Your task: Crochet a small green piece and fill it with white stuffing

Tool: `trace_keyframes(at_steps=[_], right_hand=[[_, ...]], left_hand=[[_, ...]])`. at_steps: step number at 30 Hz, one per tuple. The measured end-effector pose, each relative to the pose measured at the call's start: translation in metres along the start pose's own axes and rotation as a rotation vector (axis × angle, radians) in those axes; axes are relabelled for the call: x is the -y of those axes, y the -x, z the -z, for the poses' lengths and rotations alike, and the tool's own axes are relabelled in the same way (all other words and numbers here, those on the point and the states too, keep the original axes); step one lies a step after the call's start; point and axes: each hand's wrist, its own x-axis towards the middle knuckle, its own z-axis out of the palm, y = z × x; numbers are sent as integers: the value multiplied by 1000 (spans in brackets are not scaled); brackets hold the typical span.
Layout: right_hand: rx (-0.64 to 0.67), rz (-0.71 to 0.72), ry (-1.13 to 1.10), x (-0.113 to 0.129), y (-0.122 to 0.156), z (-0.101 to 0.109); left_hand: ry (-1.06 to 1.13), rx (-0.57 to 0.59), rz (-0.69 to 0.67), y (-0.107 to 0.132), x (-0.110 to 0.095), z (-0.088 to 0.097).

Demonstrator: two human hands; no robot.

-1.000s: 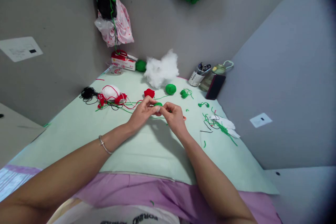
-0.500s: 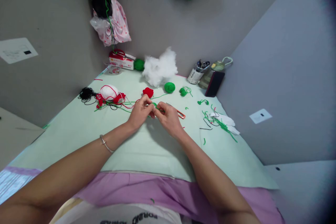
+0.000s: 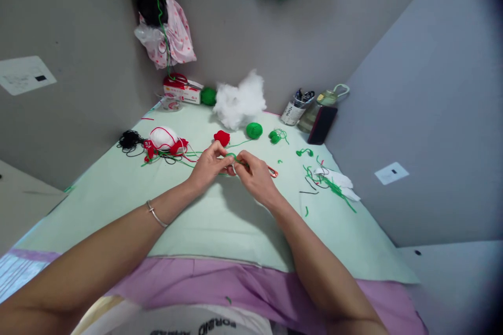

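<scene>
Near the middle of the table, my left hand (image 3: pixel 208 168) pinches green yarn (image 3: pixel 231 155) between thumb and fingers. My right hand (image 3: pixel 256 177) is closed close beside it, its fingertips on the same green yarn. A small pale bit shows between the fingertips, too small to name. Just behind the hands lies a ball of red yarn (image 3: pixel 222 138), and a green yarn ball (image 3: pixel 254 130) sits a little to its right. An orange-handled tool (image 3: pixel 273 172) lies beyond my right hand, which hides most of it.
White stuffing (image 3: pixel 239 102) is heaped at the back. To the left are a white yarn ball (image 3: pixel 164 138) with red pieces and black yarn (image 3: pixel 130 140). On the right lie yarn scraps (image 3: pixel 334 188), a phone (image 3: pixel 323 125), a bottle (image 3: pixel 308 118) and a pen holder (image 3: pixel 293 111).
My fingertips have shifted slightly apart, with more green yarn showing between them. My right hand has turned and moved a little right, covering more of the orange-handled tool.
</scene>
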Motion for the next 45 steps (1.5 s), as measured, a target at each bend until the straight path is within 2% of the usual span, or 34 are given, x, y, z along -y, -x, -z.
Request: trace_keyframes(at_steps=[5,9,13,19,23,27,30,37,42,45], right_hand=[[-3,23,50,2,1,-9],[-60,-15,34,-6,-3,-11],[-104,-76,-27,-13,-7,-8],[-34,-93,-128,-12,-8,1],[8,-71,-148,-6,-3,-3],[-19,-90,-174,-5,-1,-12],[-35,-120,-242,-8,-4,-14],[-55,-156,-332,-14,-9,-14],[-106,-167,-282,-14,-8,-7],[-98,-155,-222,-13,-6,-4]], left_hand=[[-25,-90,-9,0,3,-4],[7,-50,30,3,-3,-5],[47,8,10,5,-7,-4],[21,58,1,1,0,1],[-31,5,-32,-5,8,3],[-74,-72,-100,-6,13,0],[-90,-86,-152,-1,12,-4],[-92,-16,-208,8,5,-4],[-62,64,-155,8,0,-1],[-52,67,-107,5,-1,0]])
